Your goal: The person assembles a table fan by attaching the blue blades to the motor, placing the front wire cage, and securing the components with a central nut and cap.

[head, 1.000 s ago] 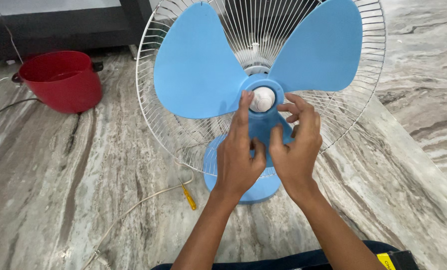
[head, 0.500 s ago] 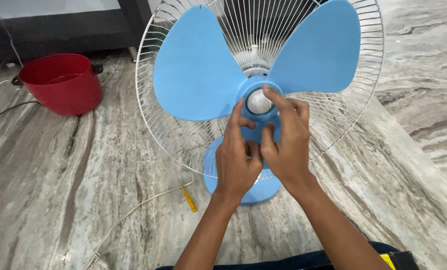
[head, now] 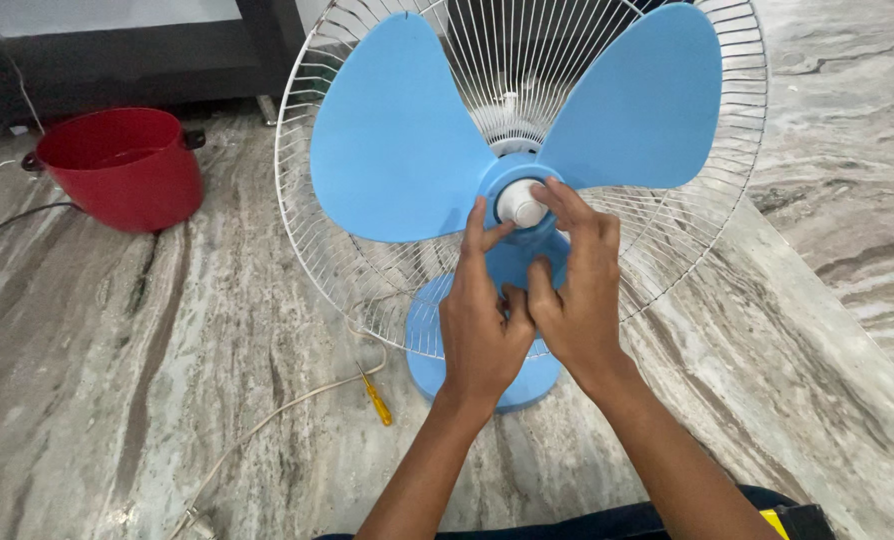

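Note:
A table fan stands on the marble floor with its front grille off. Its blue blade set sits before the white rear wire guard, above a blue round base. A white cap sits at the blade hub. My right hand has its fingertips on the cap. My left hand rests against the lower blade, with its forefinger up beside the cap.
A red pot stands at the back left. A yellow-handled screwdriver lies on the floor left of the fan base, beside a white cord. Dark furniture runs along the back. A step edge runs diagonally on the right.
My right fingers shifted around the white cap, first reaching over it, now resting on its right side. My left forefinger stayed beside the hub. The blades barely turned.

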